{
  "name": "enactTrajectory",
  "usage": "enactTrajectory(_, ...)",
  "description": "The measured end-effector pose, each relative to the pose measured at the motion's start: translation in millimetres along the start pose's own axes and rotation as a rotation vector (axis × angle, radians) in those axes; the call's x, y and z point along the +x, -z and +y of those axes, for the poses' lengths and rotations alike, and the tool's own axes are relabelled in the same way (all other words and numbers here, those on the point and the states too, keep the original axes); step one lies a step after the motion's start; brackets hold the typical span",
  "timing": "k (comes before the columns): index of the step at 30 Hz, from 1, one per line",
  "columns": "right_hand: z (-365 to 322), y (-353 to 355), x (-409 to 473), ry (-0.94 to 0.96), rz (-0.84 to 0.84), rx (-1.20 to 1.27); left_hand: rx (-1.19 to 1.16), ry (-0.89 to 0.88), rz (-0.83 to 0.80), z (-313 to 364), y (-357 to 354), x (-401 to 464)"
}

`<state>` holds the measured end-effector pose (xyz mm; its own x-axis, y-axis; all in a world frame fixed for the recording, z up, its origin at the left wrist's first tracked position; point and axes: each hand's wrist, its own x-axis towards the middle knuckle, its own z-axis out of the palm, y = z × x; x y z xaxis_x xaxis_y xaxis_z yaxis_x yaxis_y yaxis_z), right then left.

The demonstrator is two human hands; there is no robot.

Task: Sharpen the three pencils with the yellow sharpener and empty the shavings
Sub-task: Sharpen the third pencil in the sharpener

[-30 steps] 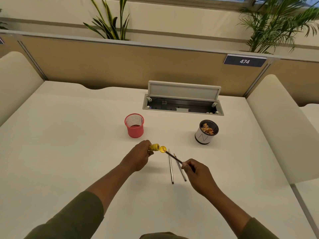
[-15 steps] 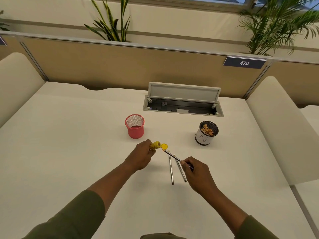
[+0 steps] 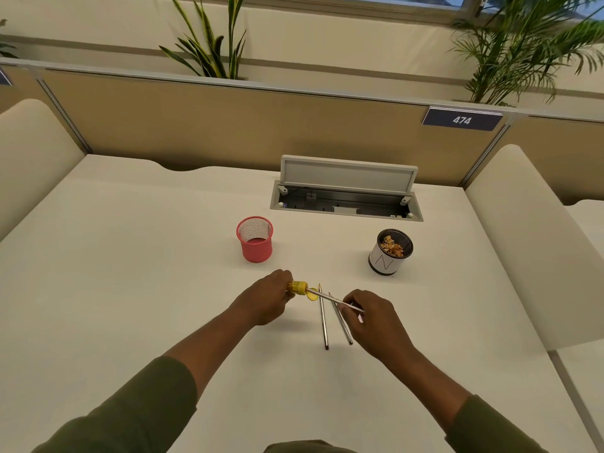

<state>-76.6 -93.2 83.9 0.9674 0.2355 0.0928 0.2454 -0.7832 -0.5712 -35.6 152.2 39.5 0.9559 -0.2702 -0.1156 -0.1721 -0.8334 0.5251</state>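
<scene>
The left hand (image 3: 266,297) grips the yellow sharpener (image 3: 298,287); the right hand (image 3: 372,318) pinches a pencil (image 3: 340,301) entering it. Sharpening appears underway; twisting steadily comes next.

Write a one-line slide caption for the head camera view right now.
Left hand holds the yellow sharpener while right hand feeds in a pencil; two pencils lie on the desk.

Red mesh cup (image 3: 255,239) on white bench (image 3: 130,273), far left of centre. White cylindrical pot with shavings (image 3: 390,252) far right. Two grey pencils (image 3: 331,318) near, between them. Open grey cable tray (image 3: 346,191) behind both.
</scene>
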Motion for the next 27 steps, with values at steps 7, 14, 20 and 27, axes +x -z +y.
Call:
enactTrajectory(7,-0.6,7.3,4.0,0.199,-0.011,-0.082,0.022,-0.037,-0.031,0.7,3.4,2.4)
enactTrajectory(14,6.9,22.2,20.4,0.738,-0.026,-0.481,0.053,-0.102,-0.083,-0.7,9.8,5.3)
enactTrajectory(20,7.3,19.8,21.1,0.772,0.015,-0.447,0.084,-0.153,-0.106,2.8,10.7,5.4)
enactTrajectory(27,-26.6,5.2,19.1,-0.679,-0.273,0.828,0.14,-0.184,-0.004,5.5,19.8,7.0)
